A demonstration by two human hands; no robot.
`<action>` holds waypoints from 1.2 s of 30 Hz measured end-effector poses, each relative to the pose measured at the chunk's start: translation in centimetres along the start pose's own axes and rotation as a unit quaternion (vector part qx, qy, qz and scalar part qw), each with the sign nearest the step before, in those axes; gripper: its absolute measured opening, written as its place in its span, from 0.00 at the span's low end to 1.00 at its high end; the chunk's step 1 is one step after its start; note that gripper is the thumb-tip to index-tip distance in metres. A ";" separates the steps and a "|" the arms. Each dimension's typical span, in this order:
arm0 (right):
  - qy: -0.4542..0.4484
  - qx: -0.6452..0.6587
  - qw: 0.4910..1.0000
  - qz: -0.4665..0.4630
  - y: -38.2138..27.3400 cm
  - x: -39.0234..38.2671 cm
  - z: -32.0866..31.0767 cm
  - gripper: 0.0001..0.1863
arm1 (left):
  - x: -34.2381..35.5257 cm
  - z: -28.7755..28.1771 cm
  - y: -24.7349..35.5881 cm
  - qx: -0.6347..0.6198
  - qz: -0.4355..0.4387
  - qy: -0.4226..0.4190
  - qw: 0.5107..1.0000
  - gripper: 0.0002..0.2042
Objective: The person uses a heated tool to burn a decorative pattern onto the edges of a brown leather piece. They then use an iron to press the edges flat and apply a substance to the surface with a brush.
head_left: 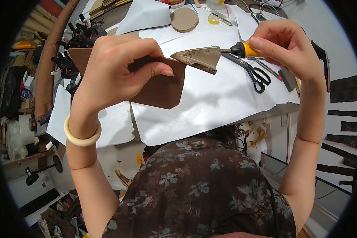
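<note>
My left hand (121, 67) is closed on a folded brown sheet (162, 89), possibly leather, held up above the white paper (202, 103), thumb near its top edge. My right hand (281, 47) grips the yellow-and-black handle (246, 50) of a tool with a flat, pointed, stained metal head (202, 55). The head's tip is at the sheet's upper right edge; I cannot tell whether it touches. Below the tool lie black scissors (258, 79).
Black clips (83, 29) crowd the left beside a brown roll (51, 71). At the back are a round tan board (184, 20), a white sheet (144, 18), a yellow tape roll (213, 20) and slim tools. A grey block (289, 79) is at right.
</note>
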State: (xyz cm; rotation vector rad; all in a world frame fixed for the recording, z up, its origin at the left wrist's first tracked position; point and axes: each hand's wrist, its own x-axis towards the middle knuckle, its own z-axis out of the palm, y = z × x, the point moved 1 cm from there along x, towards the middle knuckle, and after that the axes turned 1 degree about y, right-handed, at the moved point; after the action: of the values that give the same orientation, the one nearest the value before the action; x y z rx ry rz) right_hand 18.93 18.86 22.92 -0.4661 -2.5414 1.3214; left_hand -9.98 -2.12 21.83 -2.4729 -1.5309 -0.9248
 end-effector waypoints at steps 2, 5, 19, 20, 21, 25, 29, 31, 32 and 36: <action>0.006 -0.020 1.000 0.003 0.0 0.2 -0.2 0.15 | 0.1 -0.1 -0.1 0.001 -0.002 0.005 1.000 0.13; 0.016 -0.031 0.999 0.005 0.1 0.1 -0.7 0.15 | 0.1 -0.3 -0.2 0.004 0.003 0.010 1.000 0.13; 0.081 0.070 0.994 -0.012 0.8 -0.1 1.3 0.15 | -0.6 -0.1 -0.9 -0.124 -0.126 -0.003 0.984 0.11; 0.055 0.045 0.997 -0.013 0.8 0.5 0.6 0.16 | -0.6 0.0 -0.9 -0.131 -0.129 -0.014 0.983 0.11; 0.033 0.039 0.999 0.010 0.7 1.0 0.1 0.17 | -0.5 0.0 -1.0 -0.139 -0.127 -0.022 0.982 0.11; -0.068 0.124 0.983 0.116 -0.6 3.5 -1.6 0.13 | -0.2 0.1 -0.7 -0.131 -0.140 -0.053 0.980 0.12; -0.084 0.100 0.985 0.115 -1.9 4.1 -1.3 0.13 | -0.1 0.1 -0.9 -0.122 -0.128 -0.060 0.982 0.12; -0.098 0.113 0.981 0.121 -2.4 4.2 -1.4 0.13 | 0.0 0.0 -0.9 -0.119 -0.130 -0.061 0.982 0.12; -0.084 0.104 0.983 0.126 -2.3 4.2 -1.3 0.13 | 0.1 0.1 -1.0 -0.114 -0.128 -0.063 0.983 0.12; -0.075 0.078 0.987 0.117 -1.9 4.4 -1.3 0.13 | 0.3 0.2 -1.2 -0.106 -0.125 -0.072 0.984 0.12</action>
State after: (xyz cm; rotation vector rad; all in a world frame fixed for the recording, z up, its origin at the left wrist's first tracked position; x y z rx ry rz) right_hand 15.02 20.51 25.47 -0.6741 -2.5343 1.6840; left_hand -10.85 -1.20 21.55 -2.5826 -1.9200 -1.0128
